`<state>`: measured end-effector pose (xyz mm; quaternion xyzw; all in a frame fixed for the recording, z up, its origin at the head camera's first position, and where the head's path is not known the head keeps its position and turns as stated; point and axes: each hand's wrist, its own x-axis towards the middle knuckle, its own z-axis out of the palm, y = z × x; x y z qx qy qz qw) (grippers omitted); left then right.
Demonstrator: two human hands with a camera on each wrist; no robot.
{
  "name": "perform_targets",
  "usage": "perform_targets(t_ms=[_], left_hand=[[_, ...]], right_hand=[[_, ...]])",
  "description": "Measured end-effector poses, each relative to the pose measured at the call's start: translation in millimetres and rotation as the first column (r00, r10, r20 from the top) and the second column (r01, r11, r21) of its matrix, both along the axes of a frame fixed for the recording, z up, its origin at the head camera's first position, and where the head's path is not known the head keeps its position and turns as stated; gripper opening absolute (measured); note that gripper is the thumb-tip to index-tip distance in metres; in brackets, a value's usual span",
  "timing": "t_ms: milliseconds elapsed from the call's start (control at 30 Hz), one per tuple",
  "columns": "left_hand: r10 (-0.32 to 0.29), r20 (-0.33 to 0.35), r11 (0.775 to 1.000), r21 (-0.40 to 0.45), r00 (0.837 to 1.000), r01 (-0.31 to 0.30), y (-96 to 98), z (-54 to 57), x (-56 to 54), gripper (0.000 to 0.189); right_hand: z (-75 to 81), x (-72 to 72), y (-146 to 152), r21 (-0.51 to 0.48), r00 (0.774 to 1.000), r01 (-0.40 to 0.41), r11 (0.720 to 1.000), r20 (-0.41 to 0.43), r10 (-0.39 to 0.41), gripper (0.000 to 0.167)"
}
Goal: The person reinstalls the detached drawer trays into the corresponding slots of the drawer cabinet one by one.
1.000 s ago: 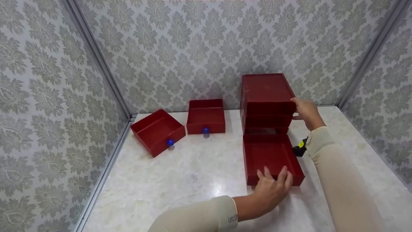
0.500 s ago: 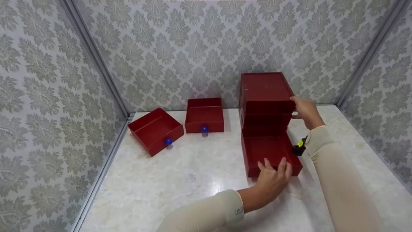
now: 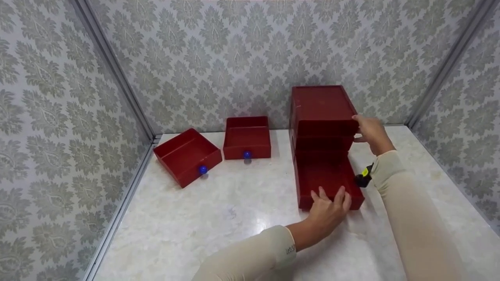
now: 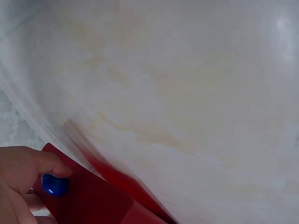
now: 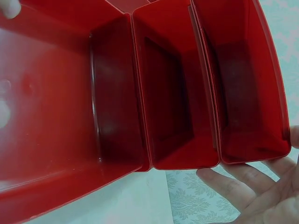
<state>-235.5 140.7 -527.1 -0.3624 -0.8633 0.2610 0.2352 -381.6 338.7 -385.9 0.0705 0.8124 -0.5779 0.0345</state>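
A red drawer cabinet [image 3: 322,103] stands against the back wall, its upper two bays open at the front. Below them a red drawer [image 3: 306,202] sticks out of the bottom bay. My left hand [image 3: 328,212] grips this drawer's front wall, several fingers over the rim. In the left wrist view the thumb lies beside its blue knob [image 4: 54,185]. With its fingers along the cabinet's right side and the thumb by the top front corner, my right hand [image 3: 373,134] touches the cabinet. The right wrist view looks into the two vacant bays [image 5: 163,88].
Two more red drawers with blue knobs lie on the white table [image 3: 187,234] to the left: an angled drawer [image 3: 189,156] and a straight drawer [image 3: 247,134]. A black and yellow object [image 3: 364,177] sits beside my right wrist. Patterned walls enclose the back and sides.
My left hand has pushed the bottom drawer away from me, farther into the cabinet. The right hand has stayed at the cabinet's side.
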Motion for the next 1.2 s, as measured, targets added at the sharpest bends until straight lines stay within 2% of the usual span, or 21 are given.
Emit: perform_targets(t_ms=[267, 467, 600, 700, 800, 933, 1033, 1100, 1200], left_hand=[[0.063, 0.068, 0.996, -0.067, 0.996, -0.059, -2.2, 3.1, -28.3, 0.06], [0.065, 0.004, 0.998, -0.027, 0.998, -0.065, 1.1, -4.4, -43.5, 0.051], [0.079, -0.021, 0.996, -0.037, 0.997, -0.08, 3.1, -9.8, -49.8, 0.05], [0.084, 0.001, 0.996, -0.04, 0.996, -0.084, 2.5, -12.8, -51.1, 0.053], [0.08, 0.057, 0.997, -0.02, 0.995, -0.079, -1.2, -13.8, -49.0, 0.063], [0.006, 0.126, 1.0, -0.002, 0.992, -0.006, -10.5, -13.7, -38.5, 0.079], [-0.098, 0.192, 0.994, -0.037, 0.976, 0.107, -20.9, -17.5, -23.0, 0.076], [-0.175, 0.26, 0.978, -0.068, 0.95, 0.199, -30.5, -22.1, -11.7, 0.074], [-0.268, 0.35, 0.946, -0.078, 0.897, 0.313, -46.1, -30.3, -0.9, 0.075]], right_hand=[[1.9, -1.6, 1, -0.001, 0.999, -0.015, 1.0, 0.036, 0.015, 0.068], [1.2, -1.4, 1, 0.006, 0.999, 0.013, 1.0, 0.035, -0.013, 0.069], [1.0, -1.0, 1, -0.008, 0.999, 0.018, 1.0, 0.044, -0.018, 0.071], [0.9, -1.4, 1, -0.015, 0.998, 0.008, 1.0, 0.065, -0.007, 0.074], [0.9, -1.6, 1, -0.02, 0.997, 0.003, 1.0, 0.071, -0.002, 0.075], [4.3, 2.1, 0, -0.021, 0.997, -0.004, 1.0, 0.075, 0.006, 0.073], [3.3, 1.7, 2, -0.021, 0.996, -0.012, 1.0, 0.086, 0.014, 0.072], [2.8, 1.1, 2, -0.023, 0.995, -0.022, 1.0, 0.096, 0.024, 0.072], [-0.5, -2.2, 4, -0.014, 0.995, -0.024, 1.0, 0.097, 0.025, 0.073]])
